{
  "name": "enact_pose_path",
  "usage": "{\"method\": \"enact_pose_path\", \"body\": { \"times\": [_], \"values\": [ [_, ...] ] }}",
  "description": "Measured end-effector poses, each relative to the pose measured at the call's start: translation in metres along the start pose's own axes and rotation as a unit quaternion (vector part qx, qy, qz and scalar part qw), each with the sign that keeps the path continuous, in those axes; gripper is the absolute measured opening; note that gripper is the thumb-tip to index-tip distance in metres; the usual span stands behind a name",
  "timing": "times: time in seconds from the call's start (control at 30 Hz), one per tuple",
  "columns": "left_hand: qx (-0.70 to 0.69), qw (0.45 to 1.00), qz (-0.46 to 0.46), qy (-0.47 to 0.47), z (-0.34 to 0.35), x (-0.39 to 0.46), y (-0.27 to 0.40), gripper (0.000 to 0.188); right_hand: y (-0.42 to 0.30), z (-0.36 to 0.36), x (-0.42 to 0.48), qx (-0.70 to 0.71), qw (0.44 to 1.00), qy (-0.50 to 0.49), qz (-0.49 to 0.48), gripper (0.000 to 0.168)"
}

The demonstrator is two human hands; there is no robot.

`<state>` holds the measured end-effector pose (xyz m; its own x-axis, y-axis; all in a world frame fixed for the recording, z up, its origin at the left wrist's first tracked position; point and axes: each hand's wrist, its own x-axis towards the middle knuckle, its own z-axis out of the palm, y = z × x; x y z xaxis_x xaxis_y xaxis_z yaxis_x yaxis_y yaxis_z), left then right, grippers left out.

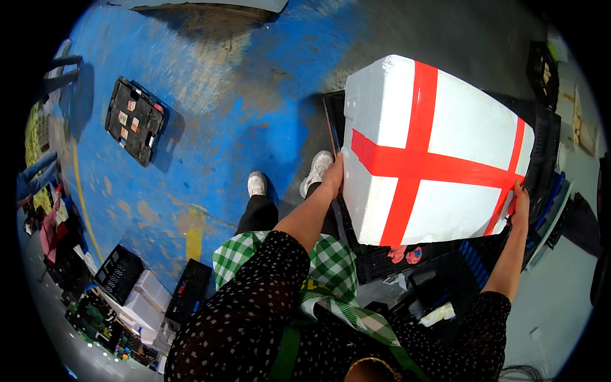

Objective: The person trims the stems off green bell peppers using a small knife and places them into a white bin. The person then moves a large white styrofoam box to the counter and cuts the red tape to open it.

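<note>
Both my hands hold a large white polystyrene foam box with red tape crossed over its face. My left hand grips its near left side, fingers hidden behind the foam. At the opposite end, my right hand holds the edge beside a strip of the tape. Under and behind the box are black plastic crates, mostly covered by it. Pink crumpled items show just below its lower edge.
On the blue floor to the left lies a black plastic crate or lid bearing labels. Black crates and white foam boxes stand at lower left. People are at the far left. A crumpled light wrapper lies lower right.
</note>
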<state>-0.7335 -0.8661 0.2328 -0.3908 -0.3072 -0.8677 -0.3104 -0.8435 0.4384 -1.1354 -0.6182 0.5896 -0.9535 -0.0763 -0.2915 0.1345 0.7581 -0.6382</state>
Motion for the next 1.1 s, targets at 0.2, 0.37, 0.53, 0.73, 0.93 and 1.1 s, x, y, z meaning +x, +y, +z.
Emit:
{"method": "enact_pose_path", "body": {
  "times": [0.2, 0.37, 0.53, 0.73, 0.93, 1.1],
  "values": [
    [0.047, 0.996, 0.075, 0.007, -0.084, -0.005, 0.004, 0.081, -0.014, 0.035, -0.045, 0.012, 0.995, -0.089, -0.037, 0.044],
    [-0.164, 0.985, -0.011, -0.059, -0.178, -0.033, 0.012, 0.074, 0.003, 0.061, -0.119, 0.018, 0.976, -0.211, 0.049, 0.024],
    [-0.3, 0.951, -0.016, -0.071, -0.21, -0.049, 0.004, 0.067, 0.028, 0.093, -0.081, 0.29, 0.939, -0.185, -0.029, 0.021],
    [-0.411, 0.909, 0.004, -0.065, -0.199, -0.057, -0.033, 0.058, -0.007, 0.115, -0.048, 0.367, 0.867, -0.313, -0.125, 0.036],
    [-0.449, 0.889, -0.015, -0.085, -0.166, -0.074, -0.031, 0.051, -0.053, 0.113, -0.035, 0.249, 0.849, -0.464, -0.053, 0.035],
    [-0.461, 0.878, 0.018, -0.124, -0.129, -0.07, -0.018, 0.044, -0.072, 0.132, -0.044, 0.128, 0.885, -0.442, -0.065, 0.036]
  ]
}}
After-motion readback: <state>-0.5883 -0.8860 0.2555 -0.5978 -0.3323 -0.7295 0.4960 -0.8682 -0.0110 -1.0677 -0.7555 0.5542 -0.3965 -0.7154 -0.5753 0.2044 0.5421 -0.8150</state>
